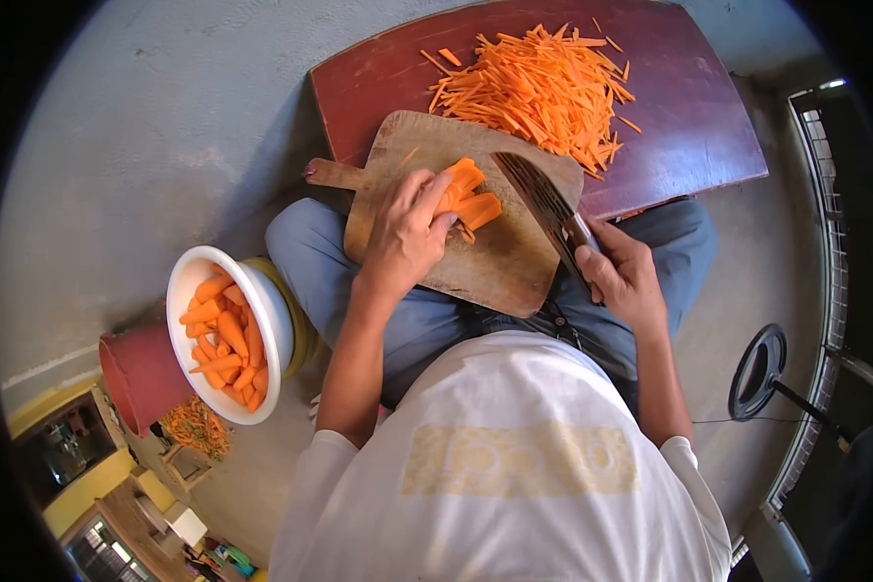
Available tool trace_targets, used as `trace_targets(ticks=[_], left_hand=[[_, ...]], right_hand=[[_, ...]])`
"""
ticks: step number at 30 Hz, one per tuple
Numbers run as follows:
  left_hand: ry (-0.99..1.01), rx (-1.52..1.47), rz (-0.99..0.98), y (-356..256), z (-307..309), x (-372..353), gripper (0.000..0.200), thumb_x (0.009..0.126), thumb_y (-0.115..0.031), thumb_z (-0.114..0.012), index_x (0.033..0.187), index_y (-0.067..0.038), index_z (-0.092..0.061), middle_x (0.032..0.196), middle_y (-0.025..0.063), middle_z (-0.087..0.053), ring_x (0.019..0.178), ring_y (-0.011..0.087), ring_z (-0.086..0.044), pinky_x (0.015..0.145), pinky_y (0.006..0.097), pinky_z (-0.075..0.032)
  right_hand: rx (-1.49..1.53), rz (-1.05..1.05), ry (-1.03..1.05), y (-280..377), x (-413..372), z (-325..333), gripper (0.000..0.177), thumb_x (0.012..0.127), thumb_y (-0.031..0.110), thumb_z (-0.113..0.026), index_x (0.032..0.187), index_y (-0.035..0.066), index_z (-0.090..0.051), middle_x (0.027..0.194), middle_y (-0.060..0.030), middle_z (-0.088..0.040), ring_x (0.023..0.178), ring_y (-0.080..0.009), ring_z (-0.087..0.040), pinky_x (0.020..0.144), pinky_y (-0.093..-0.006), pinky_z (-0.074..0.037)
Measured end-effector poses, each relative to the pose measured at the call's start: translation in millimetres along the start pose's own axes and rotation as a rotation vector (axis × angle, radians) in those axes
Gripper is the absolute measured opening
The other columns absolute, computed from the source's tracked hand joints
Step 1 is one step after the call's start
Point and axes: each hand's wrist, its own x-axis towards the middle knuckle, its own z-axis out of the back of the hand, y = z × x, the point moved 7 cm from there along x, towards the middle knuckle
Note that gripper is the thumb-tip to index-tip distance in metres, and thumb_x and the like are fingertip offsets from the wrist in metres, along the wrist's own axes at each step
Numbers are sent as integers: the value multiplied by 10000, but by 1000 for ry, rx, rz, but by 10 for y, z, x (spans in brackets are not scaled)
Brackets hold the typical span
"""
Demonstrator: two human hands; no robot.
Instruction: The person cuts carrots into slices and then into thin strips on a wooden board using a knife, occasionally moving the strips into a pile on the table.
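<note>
My left hand (pixel 409 231) is closed on several carrot slices (pixel 470 194), pressing them together on a worn wooden cutting board (pixel 495 267). The board lies across my lap, its handle pointing left. In my right hand (pixel 626 272) is a kitchen knife (pixel 538 194), gripped by its handle. Its broad blade, streaked along its length, points up and left over the right part of the board, apart from the slices. Beyond the board a large heap of carrot strips (pixel 543 87) lies on a dark red table top, some strips reaching the board's far edge.
The red table top (pixel 694 116) stands in front of me. At my left is a white basin (pixel 279 339) of peeled carrots (pixel 225 339), beside a red bucket (pixel 131 373). Peelings (pixel 196 427) lie on the floor behind it. A black wheel on a rod (pixel 759 371) stands at right.
</note>
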Motion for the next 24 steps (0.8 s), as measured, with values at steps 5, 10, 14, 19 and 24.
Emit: trace_targets(ticks=[5, 10, 14, 19, 24], left_hand=[[-100, -46, 102, 81, 104, -18, 568, 896, -11, -861, 1437, 8, -690, 1205, 196, -741, 1077, 379, -731, 974, 470, -598], [-183, -370, 402, 545, 269, -226, 546, 968, 28, -835, 1491, 61, -681, 1143, 135, -812, 937, 144, -755, 844, 305, -655], [-311, -683, 461, 706, 259, -378, 463, 971, 15, -840, 1416, 76, -729, 1114, 100, -790, 856, 136, -754, 732, 278, -613], [-301, -306, 370, 515, 102, -427, 451, 958, 41, -826, 1396, 77, -728, 1120, 112, -719, 896, 171, -741, 782, 316, -622], [-226, -217, 316, 187, -70, -296, 431, 964, 53, -821, 1385, 67, -730, 1133, 130, -686, 943, 197, -759, 802, 321, -640]], right_hand=[[-227, 128, 153, 272, -182, 3, 424, 1061, 174, -726, 1410, -66, -705, 893, -240, -707, 733, -290, -695, 771, -383, -580], [-231, 319, 406, 394, -37, -256, 428, 1103, 245, -710, 1376, -84, -714, 986, -219, -776, 794, -277, -739, 770, -386, -585], [-262, 478, 434, 344, 255, -533, 378, 1112, 195, -675, 1395, -50, -726, 1061, -206, -818, 924, -333, -782, 890, -385, -602], [-330, 375, 280, 363, 677, -363, 354, 1107, 202, -689, 1386, -4, -758, 1128, -202, -832, 1013, -340, -809, 925, -421, -617], [-301, 276, 188, 333, 903, -114, 433, 1135, 249, -686, 1446, -51, -714, 944, -38, -723, 775, -99, -619, 723, -303, -551]])
